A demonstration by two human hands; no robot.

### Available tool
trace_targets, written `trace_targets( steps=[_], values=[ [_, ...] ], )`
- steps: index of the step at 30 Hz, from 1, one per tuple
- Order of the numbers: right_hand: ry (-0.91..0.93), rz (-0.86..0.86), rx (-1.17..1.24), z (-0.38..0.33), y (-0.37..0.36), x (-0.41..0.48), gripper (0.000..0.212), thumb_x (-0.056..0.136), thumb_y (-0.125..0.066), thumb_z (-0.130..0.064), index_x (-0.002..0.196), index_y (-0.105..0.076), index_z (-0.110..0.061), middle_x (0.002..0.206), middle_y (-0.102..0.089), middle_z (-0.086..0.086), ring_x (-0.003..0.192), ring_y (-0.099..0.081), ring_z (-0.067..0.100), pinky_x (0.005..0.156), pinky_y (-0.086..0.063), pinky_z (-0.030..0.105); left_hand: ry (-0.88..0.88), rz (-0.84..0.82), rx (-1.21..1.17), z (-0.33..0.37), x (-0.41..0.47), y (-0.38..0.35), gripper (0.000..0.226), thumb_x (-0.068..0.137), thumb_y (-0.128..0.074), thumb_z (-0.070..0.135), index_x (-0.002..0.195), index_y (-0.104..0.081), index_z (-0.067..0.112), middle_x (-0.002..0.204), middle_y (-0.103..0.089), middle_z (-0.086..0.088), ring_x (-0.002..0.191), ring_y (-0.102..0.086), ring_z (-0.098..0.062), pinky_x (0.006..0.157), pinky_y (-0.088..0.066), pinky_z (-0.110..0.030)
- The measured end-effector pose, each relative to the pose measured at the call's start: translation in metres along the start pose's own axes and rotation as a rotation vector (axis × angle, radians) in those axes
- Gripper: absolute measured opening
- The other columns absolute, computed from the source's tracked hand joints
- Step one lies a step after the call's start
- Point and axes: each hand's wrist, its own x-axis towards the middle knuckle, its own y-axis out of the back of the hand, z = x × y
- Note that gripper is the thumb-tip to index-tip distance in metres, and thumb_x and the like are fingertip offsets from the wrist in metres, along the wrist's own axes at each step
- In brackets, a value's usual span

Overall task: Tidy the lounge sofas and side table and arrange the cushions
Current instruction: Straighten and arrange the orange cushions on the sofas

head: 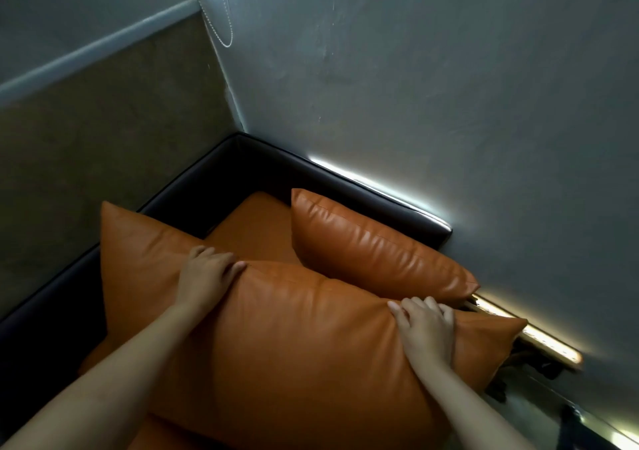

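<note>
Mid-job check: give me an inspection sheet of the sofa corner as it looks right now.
Surface: orange sofa seat, dark frame set in the corner.
Job's things: front cushion held by its top edge; two more cushions, left and right.
Clutter: dark items beside the sofa at lower right, unclear.
Grippers: left hand and right hand grip the front cushion.
Cables: bead cord hangs on the wall.
Surroundings: grey wall, light strip.
</note>
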Motion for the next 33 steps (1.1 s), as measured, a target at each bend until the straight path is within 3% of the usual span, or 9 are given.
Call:
trace_targets(
  steps=[3,9,14,21,27,30,33],
  values=[
    [0.020,0.014,0.006,-0.006,0.015,-0.002,0.047,0.090,-0.033,-0.050,0.064,-0.063,-0.026,0.062,-0.058,-0.009,0.069,-0.054,0.016,0.073,-0.033,0.034,-0.020,0.011,0.021,-0.003,-0.006,0.022,0.048,0.091,-0.032,0.050,0.073,-0.066,0.021,0.070,-0.066,0.000,0.069,-0.059,-0.022,0.086,-0.038,-0.037],
    [0.090,0.114,-0.011,-0.034,0.061,0.021,0.041,0.085,-0.039,-0.049,0.052,-0.048,-0.026,0.054,-0.053,-0.005,0.064,-0.056,0.020,0.063,-0.013,0.033,0.050,0.107,-0.035,-0.014,-0.028,0.062,0.027,0.094,-0.059,0.034,0.072,-0.064,0.021,0.067,-0.063,-0.002,0.064,-0.059,-0.022,0.090,-0.043,-0.044],
    [0.147,0.202,-0.009,-0.058,0.104,0.048,0.043,0.084,-0.038,-0.050,0.054,-0.052,-0.023,0.057,-0.058,-0.006,0.067,-0.058,0.021,0.064,-0.015,0.034,0.084,0.258,-0.038,-0.021,-0.021,0.112,0.044,0.092,-0.039,0.049,0.063,-0.058,0.021,0.061,-0.060,-0.002,0.060,-0.057,-0.023,0.087,-0.042,-0.042],
    [0.269,0.315,-0.051,-0.118,0.169,0.091,0.046,0.084,-0.037,-0.051,0.058,-0.061,-0.023,0.057,-0.060,-0.005,0.065,-0.060,0.021,0.064,-0.019,0.036,0.136,0.418,0.043,-0.054,-0.020,0.193,0.050,0.089,-0.032,0.054,0.064,-0.063,0.024,0.063,-0.065,0.000,0.064,-0.061,-0.023,0.082,-0.035,-0.037],
    [0.385,0.351,-0.094,-0.180,0.201,0.116,0.045,0.083,-0.040,-0.049,0.053,-0.057,-0.020,0.055,-0.059,-0.003,0.062,-0.060,0.023,0.063,-0.018,0.037,0.196,0.503,0.087,-0.086,-0.047,0.243,0.054,0.089,-0.029,0.055,0.061,-0.062,0.022,0.059,-0.061,0.000,0.060,-0.059,-0.022,0.082,-0.036,-0.039],
    [0.431,0.291,-0.098,-0.213,0.215,0.129,0.037,0.090,-0.057,-0.044,0.063,-0.064,-0.019,0.067,-0.066,-0.001,0.076,-0.062,0.026,0.070,-0.023,0.038,0.252,0.517,0.105,-0.102,-0.059,0.265,0.054,0.088,-0.030,0.054,0.061,-0.061,0.020,0.058,-0.059,-0.003,0.059,-0.057,-0.024,0.083,-0.038,-0.040],
    [0.453,0.272,-0.034,-0.249,0.226,0.142,0.033,0.093,-0.057,-0.043,0.072,-0.068,-0.019,0.077,-0.069,0.000,0.087,-0.059,0.025,0.080,-0.025,0.039,0.336,0.506,0.160,-0.118,-0.069,0.279,0.051,0.092,-0.036,0.053,0.064,-0.064,0.020,0.061,-0.061,-0.005,0.063,-0.057,-0.025,0.084,-0.038,-0.040]
  ],
)
